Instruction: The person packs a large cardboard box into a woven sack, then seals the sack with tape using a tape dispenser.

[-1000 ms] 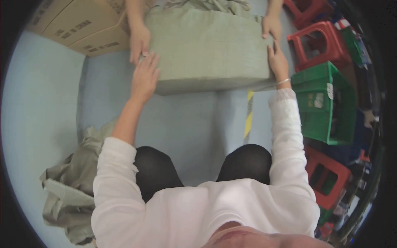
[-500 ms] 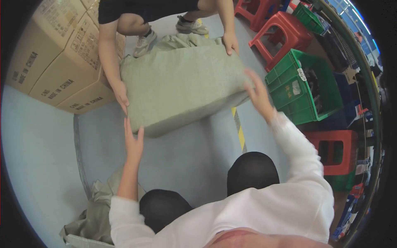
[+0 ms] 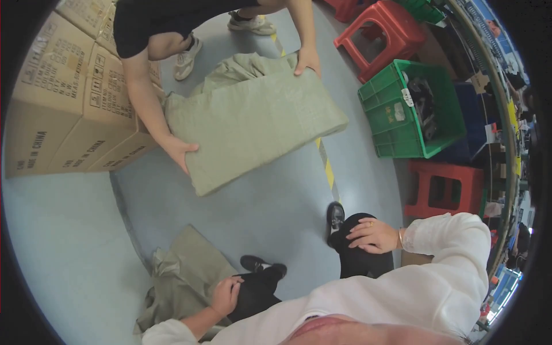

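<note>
My left hand lies on my left knee, its fingers laid over the black trousers and nothing in it. On my right knee rests my right hand, empty, with its fingers stretched out and a little apart. In front of me another person's two hands grip a grey-green woven sack, wrapped boxlike around something I cannot see. One hand of that person is at its left edge, the other at its far right corner. Neither of my hands touches the sack.
Stacked cartons stand at the left. More grey-green sack cloth lies beside my left leg. On the right are a green crate with dark things inside and red stools. Yellow-black tape marks the floor.
Both my hands have come back from beside the sack to my knees. The sack has tilted and flattened in view, still in the other person's hands. My view has shifted slightly.
</note>
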`<state>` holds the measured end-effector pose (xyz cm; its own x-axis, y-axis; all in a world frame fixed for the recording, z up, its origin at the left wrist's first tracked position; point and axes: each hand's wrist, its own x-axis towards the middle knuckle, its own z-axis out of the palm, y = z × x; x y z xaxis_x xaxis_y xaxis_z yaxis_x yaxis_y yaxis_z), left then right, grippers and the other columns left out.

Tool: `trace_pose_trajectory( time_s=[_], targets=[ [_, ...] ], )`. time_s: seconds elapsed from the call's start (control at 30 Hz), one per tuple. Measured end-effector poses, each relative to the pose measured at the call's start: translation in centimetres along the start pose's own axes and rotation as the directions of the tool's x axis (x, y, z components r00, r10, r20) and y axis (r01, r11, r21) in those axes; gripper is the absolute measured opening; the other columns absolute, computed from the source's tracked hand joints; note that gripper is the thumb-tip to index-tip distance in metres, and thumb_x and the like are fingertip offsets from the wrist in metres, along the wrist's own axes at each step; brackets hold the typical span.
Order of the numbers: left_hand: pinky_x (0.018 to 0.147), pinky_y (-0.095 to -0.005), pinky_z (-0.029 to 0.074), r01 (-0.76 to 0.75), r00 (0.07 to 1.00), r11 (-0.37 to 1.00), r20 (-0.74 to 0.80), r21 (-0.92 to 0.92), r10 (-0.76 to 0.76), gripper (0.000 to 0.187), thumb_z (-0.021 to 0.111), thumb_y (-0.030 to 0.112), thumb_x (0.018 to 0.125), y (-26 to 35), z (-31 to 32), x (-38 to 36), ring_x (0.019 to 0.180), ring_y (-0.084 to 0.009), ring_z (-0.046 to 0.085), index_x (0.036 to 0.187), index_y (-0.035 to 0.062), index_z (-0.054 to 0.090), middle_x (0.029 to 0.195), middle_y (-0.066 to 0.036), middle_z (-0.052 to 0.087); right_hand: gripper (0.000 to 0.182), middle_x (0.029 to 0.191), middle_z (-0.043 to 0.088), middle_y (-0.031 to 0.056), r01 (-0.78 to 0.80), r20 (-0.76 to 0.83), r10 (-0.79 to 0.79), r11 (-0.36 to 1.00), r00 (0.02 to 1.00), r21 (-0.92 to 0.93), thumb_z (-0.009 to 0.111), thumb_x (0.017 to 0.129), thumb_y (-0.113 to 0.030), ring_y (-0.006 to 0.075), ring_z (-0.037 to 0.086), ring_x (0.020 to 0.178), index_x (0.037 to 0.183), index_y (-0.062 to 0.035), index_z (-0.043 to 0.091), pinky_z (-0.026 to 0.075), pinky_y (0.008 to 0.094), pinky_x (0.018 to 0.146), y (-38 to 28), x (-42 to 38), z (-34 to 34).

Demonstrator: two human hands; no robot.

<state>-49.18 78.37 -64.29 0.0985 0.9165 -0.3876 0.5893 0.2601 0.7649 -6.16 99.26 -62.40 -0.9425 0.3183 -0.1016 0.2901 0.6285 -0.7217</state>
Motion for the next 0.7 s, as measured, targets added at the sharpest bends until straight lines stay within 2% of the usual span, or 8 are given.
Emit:
trace_pose_trajectory(
  time_s=[0.23, 0.3, 0.43, 0.53, 0.57, 0.6, 0.63, 0.7],
  targets=[
    [0.077, -0.0439, 0.038, 0.161, 0.946, 0.962, 0.245, 0.222, -0.214, 0.024, 0.031, 0.022, 0.094, 3.8, 1.8, -3.5, 0.084, -0.034, 0.05, 0.087, 0.003, 0.045, 0.087, -0.016, 0.05, 0.03, 0.116, 0.054, 0.0068, -0.156, 0.03, 0.155, 0.986, 0.988, 0.052, 0.032, 0.094, -0.024, 0.0237, 0.049, 0.109, 0.107, -0.0145, 0.056, 0.029, 0.0392, 0.097, -3.9, -4.8, 2.0],
    [0.068, -0.0461, 0.042, 0.133, 0.912, 0.907, 0.309, 0.4, -0.27, 0.02, 0.033, 0.019, 0.093, 5.9, 3.0, -4.4, 0.079, -0.0347, 0.054, 0.087, 0.0045, 0.045, 0.084, -0.016, 0.051, 0.029, 0.118, 0.051, 0.0072, -0.397, 0.012, 0.401, 0.912, 0.916, -0.1, 0.035, 0.093, -0.028, 0.0235, 0.047, 0.11, 0.112, -0.0167, 0.053, 0.037, 0.0376, 0.09, -5.5, -6.4, 4.2],
    [0.067, -0.0465, 0.041, 0.383, 0.845, 0.845, 0.227, 0.374, -0.484, 0.021, 0.042, 0.025, 0.087, 22.8, 3.1, -3.2, 0.083, -0.0383, 0.056, 0.085, 0.0071, 0.052, 0.086, -0.017, 0.058, 0.046, 0.133, 0.03, 0.0194, -0.684, 0.301, 0.729, 0.682, 0.614, -0.256, 0.035, 0.09, -0.039, 0.0345, 0.038, 0.117, 0.129, -0.0146, 0.033, 0.036, 0.0398, 0.092, -15.5, -6.4, 0.0],
    [0.061, -0.0329, 0.039, 0.239, 0.931, 0.969, 0.269, 0.056, -0.245, 0.022, 0.045, 0.024, 0.088, 35.5, 2.3, -2.8, 0.075, -0.0233, 0.063, 0.072, 0.0088, 0.049, 0.067, -0.009, 0.059, 0.05, 0.135, 0.03, 0.0062, -0.663, 0.486, 0.678, 0.71, 0.551, -0.239, 0.031, 0.088, -0.052, 0.0228, 0.031, 0.123, 0.129, -0.0248, 0.038, 0.032, 0.0425, 0.093, -21.8, -8.1, -4.0],
    [0.067, -0.0302, 0.039, 0.152, 0.953, 0.987, 0.256, 0.059, -0.162, 0.019, 0.044, 0.024, 0.088, 38.2, 1.6, -2.1, 0.077, -0.0193, 0.062, 0.078, 0.011, 0.053, 0.072, -0.005, 0.062, 0.07, 0.131, 0.036, 0.0079, -0.921, 0.45, 0.81, 0.272, 0.376, 0.281, 0.033, 0.074, -0.065, 0.0198, 0.031, 0.123, 0.127, -0.0186, 0.039, 0.025, 0.0367, 0.096, -22.8, -8.4, -6.3],
    [0.074, -0.0275, 0.039, 0.054, 0.963, 0.997, 0.259, 0.058, -0.068, 0.02, 0.042, 0.024, 0.088, 40.8, 1.1, -1.0, 0.079, -0.0154, 0.061, 0.084, 0.0132, 0.058, 0.077, -0.002, 0.064, 0.092, 0.127, 0.041, 0.0095, -0.651, 0.505, 0.838, -0.267, 0.208, 0.711, 0.035, 0.06, -0.077, 0.0168, 0.032, 0.123, 0.125, -0.0124, 0.04, 0.018, 0.031, 0.1, -23.4, -9.1, -8.6],
    [0.077, -0.0261, 0.039, -0.043, 0.951, 0.996, 0.31, 0.077, 0.018, 0.021, 0.041, 0.024, 0.088, 42.7, 0.9, -0.1, 0.08, -0.0135, 0.061, 0.087, 0.0143, 0.06, 0.079, -0.001, 0.065, 0.103, 0.125, 0.044, 0.0104, -0.287, 0.544, 0.826, -0.491, 0.146, 0.823, 0.036, 0.053, -0.084, 0.0153, 0.032, 0.122, 0.124, -0.0093, 0.041, 0.015, 0.0281, 0.102, -24.9, -11.1, -11.4],
    [0.078, -0.0256, 0.041, -0.125, 0.949, 0.984, 0.306, 0.126, 0.081, 0.025, 0.04, 0.025, 0.09, 44.4, 0.3, 1.4, 0.081, -0.0132, 0.063, 0.092, 0.0113, 0.061, 0.087, -0.001, 0.065, 0.07, 0.122, 0.049, 0.0098, -0.681, 0.352, 0.896, -0.079, 0.272, 0.728, 0.038, 0.073, -0.057, 0.0213, 0.045, 0.111, 0.126, -0.0115, 0.043, 0.031, 0.0335, 0.092, -29.8, -16.6, -17.9]
  ],
)
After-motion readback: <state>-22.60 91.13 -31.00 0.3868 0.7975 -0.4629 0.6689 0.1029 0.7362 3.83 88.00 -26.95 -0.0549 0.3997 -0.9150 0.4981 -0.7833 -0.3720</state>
